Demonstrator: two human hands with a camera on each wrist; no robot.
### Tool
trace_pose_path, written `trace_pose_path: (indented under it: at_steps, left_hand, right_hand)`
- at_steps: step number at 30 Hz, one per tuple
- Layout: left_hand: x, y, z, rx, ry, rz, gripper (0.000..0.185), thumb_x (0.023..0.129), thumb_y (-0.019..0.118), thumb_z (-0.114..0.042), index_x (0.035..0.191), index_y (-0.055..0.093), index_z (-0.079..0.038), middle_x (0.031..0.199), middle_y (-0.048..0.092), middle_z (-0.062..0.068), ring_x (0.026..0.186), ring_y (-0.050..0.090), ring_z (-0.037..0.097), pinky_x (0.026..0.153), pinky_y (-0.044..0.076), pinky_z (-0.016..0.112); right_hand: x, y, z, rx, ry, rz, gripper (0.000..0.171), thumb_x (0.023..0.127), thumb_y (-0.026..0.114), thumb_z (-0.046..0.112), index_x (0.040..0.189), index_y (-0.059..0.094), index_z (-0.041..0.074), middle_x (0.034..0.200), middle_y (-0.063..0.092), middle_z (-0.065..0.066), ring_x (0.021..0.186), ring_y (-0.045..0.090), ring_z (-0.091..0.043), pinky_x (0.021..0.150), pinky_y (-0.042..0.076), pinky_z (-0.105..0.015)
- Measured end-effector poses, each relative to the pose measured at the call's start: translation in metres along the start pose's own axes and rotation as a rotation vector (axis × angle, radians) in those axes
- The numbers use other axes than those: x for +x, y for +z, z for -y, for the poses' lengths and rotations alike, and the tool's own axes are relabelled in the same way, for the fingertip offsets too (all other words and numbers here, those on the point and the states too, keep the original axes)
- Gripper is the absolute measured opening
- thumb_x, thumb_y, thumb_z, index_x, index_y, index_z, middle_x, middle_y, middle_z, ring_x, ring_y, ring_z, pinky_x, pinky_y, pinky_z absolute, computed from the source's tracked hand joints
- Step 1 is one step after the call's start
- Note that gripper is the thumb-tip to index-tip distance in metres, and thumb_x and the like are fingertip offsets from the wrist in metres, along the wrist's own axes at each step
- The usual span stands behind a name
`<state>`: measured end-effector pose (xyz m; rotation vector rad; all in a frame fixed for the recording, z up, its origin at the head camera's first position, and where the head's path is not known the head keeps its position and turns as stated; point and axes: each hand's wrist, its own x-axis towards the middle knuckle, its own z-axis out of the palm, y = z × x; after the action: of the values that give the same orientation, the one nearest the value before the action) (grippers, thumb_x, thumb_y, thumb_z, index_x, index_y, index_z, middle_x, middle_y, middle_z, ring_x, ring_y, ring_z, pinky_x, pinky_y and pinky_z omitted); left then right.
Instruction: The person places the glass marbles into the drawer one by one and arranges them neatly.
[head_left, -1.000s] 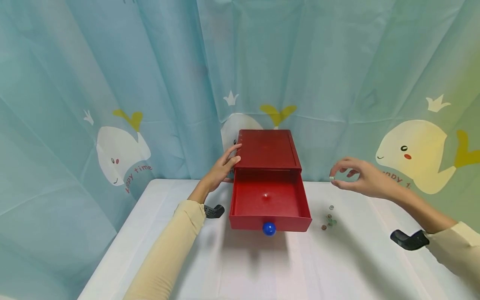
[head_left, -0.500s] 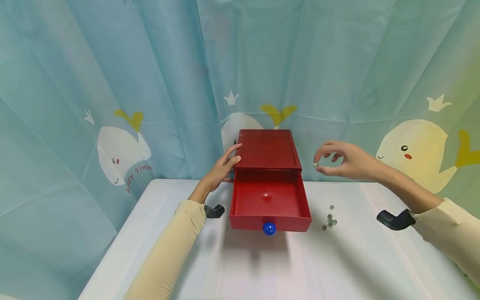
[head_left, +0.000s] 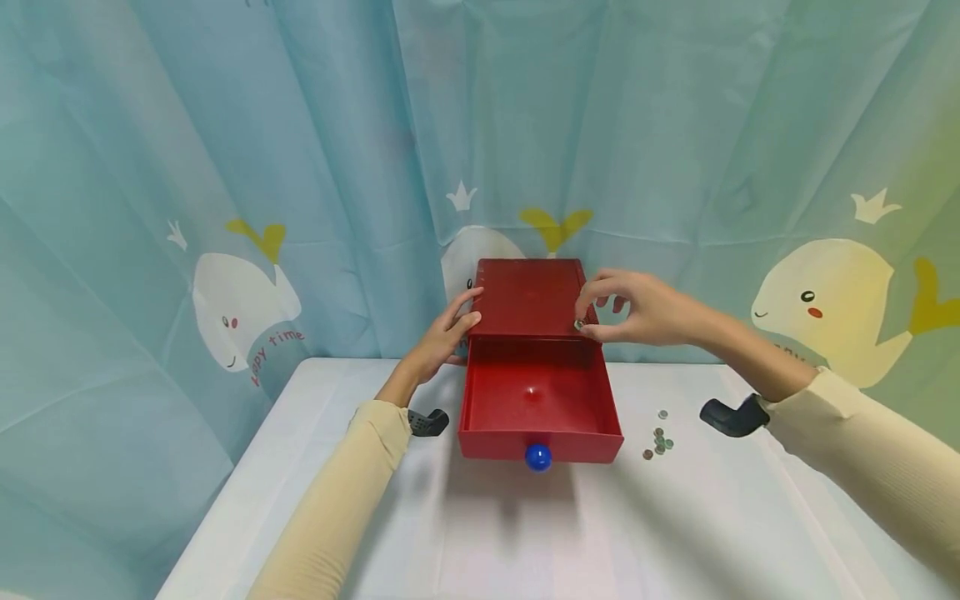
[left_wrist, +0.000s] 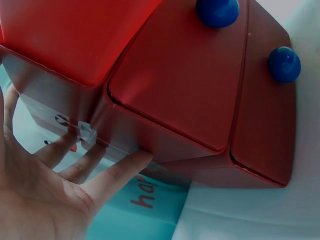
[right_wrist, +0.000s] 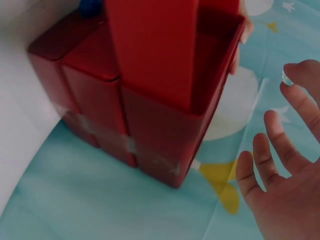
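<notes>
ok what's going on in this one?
A person steadies a red drawer box with the left hand flat against its side. The right hand pinches a small glass bead over the back of the open top drawer. One bead already lies in the drawer; several more beads sit on the white table.

staged booth: whale curtain (head_left: 247,308), white table (head_left: 480,533)

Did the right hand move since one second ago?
Yes. The right hand moved left, from above the table to the red box.
</notes>
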<state>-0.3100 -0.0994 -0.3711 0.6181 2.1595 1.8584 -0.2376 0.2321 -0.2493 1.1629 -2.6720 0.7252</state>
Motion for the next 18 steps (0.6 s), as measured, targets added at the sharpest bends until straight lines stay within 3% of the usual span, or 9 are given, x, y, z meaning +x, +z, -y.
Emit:
trace_pose_path:
  at_steps: [4,9,13,18]
  left_hand:
    - [0.001,0.000,0.001,-0.005,-0.002,0.002,0.058,0.104,0.050,-0.042,0.159,0.032,-0.042,0.160,0.040,0.007,0.136,0.051,0.033,0.091,0.054,0.062]
    - [0.001,-0.002,0.003,0.001,0.003,0.000,0.057,0.105,0.050,-0.040,0.159,0.031,-0.041,0.159,0.042,0.007,0.134,0.052,0.034,0.090,0.055,0.062]
    - [0.001,-0.002,0.003,0.001,0.002,-0.003,0.057,0.105,0.050,-0.041,0.159,0.031,-0.042,0.159,0.041,0.007,0.135,0.051,0.033,0.091,0.055,0.062]
    - [0.002,-0.003,0.004,0.003,0.004,-0.005,0.057,0.104,0.050,-0.042,0.159,0.031,-0.042,0.160,0.040,0.006,0.136,0.050,0.034,0.090,0.055,0.062]
  right_hand:
    - [0.012,0.004,0.007,0.013,-0.020,0.024,0.017,0.086,0.081,0.017,0.099,0.073,0.024,0.104,0.066,0.005,0.092,0.064,-0.025,0.078,0.056,-0.039]
    - [0.028,0.010,0.017,0.052,-0.032,0.062,0.018,0.085,0.082,0.019,0.100,0.074,0.025,0.106,0.065,0.006,0.093,0.062,-0.022,0.073,0.057,-0.034]
    - [0.039,0.016,0.024,0.088,-0.038,0.094,0.018,0.085,0.082,0.020,0.101,0.074,0.025,0.107,0.065,0.007,0.103,0.060,-0.017,0.079,0.060,-0.035]
    - [0.052,0.026,0.032,0.122,-0.064,0.111,0.018,0.085,0.082,0.020,0.101,0.074,0.024,0.106,0.067,0.003,0.103,0.062,-0.018,0.081,0.060,-0.037]
